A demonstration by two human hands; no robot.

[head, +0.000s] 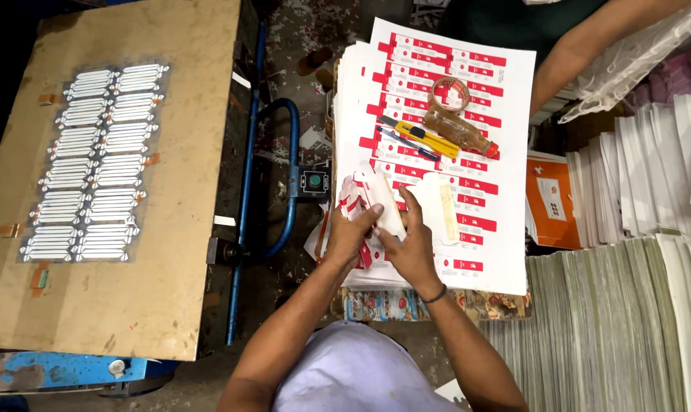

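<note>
My left hand (351,235) and my right hand (411,246) both grip a small bundle of red-and-white die-cut cardboard pieces (374,200), held over the near left corner of a tall stack of printed red-and-white sheets (483,252). A loose white die-cut blank (441,204) lies just right of my hands. Farther up the stack lie a yellow utility knife (426,140), a blue pen (406,143), a roll of clear tape (450,94) and a plastic bottle (460,131) of amber liquid.
A wooden die board (170,252) with rows of cutting shapes (93,164) fills the left. A blue metal frame (292,164) with a green button stands between it and the stack. Paper stacks (620,320) crowd the right. Another person's arm (582,46) reaches in at top right.
</note>
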